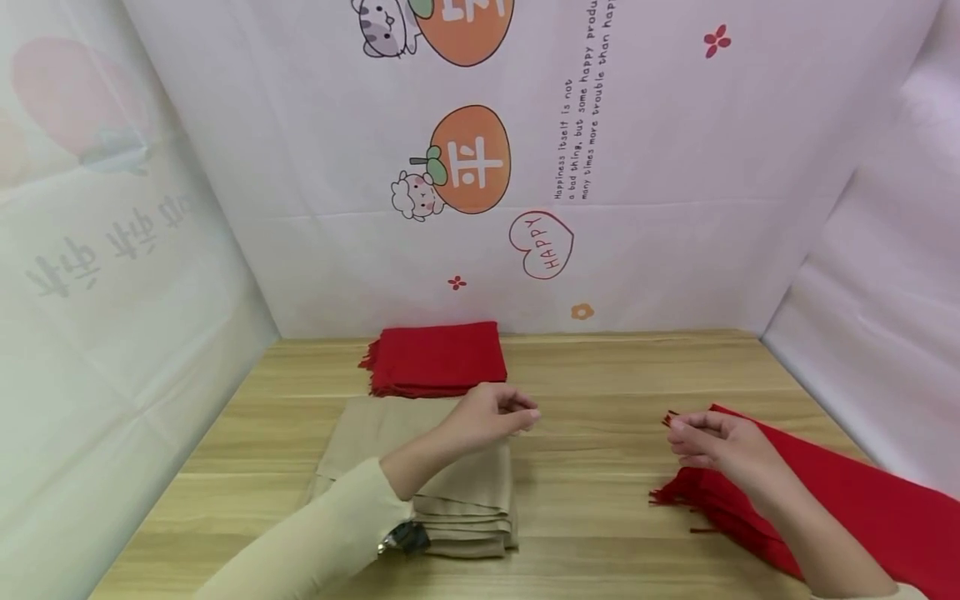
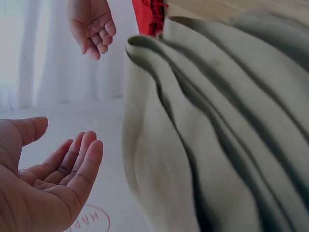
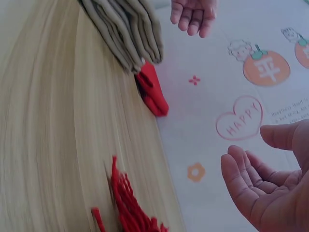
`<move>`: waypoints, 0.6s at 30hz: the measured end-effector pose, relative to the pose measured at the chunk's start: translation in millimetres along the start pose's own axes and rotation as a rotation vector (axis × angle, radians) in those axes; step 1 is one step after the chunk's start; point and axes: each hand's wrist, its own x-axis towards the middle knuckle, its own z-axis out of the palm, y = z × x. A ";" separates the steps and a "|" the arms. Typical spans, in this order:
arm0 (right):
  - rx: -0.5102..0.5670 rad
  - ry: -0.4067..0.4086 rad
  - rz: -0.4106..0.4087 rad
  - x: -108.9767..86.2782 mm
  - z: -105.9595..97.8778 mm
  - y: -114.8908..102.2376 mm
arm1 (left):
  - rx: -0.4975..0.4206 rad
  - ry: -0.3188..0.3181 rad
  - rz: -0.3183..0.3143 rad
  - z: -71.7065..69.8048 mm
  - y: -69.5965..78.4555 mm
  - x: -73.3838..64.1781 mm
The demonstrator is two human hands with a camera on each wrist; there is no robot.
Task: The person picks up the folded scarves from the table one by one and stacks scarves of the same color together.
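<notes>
My left hand (image 1: 491, 414) hovers above a folded beige cloth (image 1: 465, 479), its fingers loosely bent and holding nothing. In the left wrist view the stacked folds of that beige cloth (image 2: 193, 111) stand beside the left hand (image 2: 53, 179), thumb apart from the fingers. On the right, my right hand (image 1: 720, 446) is raised over the fringed end of a red scarf (image 1: 840, 492). Nothing is between its relaxed fingers, as the right wrist view shows of the right hand (image 3: 265, 179). The red fringe (image 3: 128, 198) lies below that hand on the wood.
A second red fringed cloth (image 1: 442, 358), neatly folded, lies behind the beige one near the back wall. The wooden table (image 1: 585, 517) is enclosed by white printed sheets (image 1: 637, 250) at the back and sides. The red scarf runs off past the right edge of view.
</notes>
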 end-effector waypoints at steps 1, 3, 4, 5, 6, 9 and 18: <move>-0.005 0.011 0.006 -1.4 -4.6 2.4 | -0.001 -0.011 0.005 5.2 2.0 3.7; -0.030 0.032 0.021 -4.0 -14.1 7.3 | -0.006 -0.033 0.010 15.3 5.9 10.5; -0.038 0.037 0.029 -5.2 -18.9 9.8 | -0.006 -0.041 0.008 20.1 7.7 13.7; -0.047 0.040 0.039 -6.4 -23.8 12.3 | -0.007 -0.049 0.003 24.7 9.4 16.6; -0.057 0.045 0.045 -7.8 -28.5 14.7 | -0.006 -0.056 0.000 29.3 11.0 19.4; -0.095 0.061 0.050 -12.3 -44.0 22.5 | 0.017 -0.079 -0.006 42.7 14.1 27.7; -0.194 0.199 0.103 -30.7 -96.5 51.8 | 0.106 -0.151 -0.021 89.9 25.3 52.4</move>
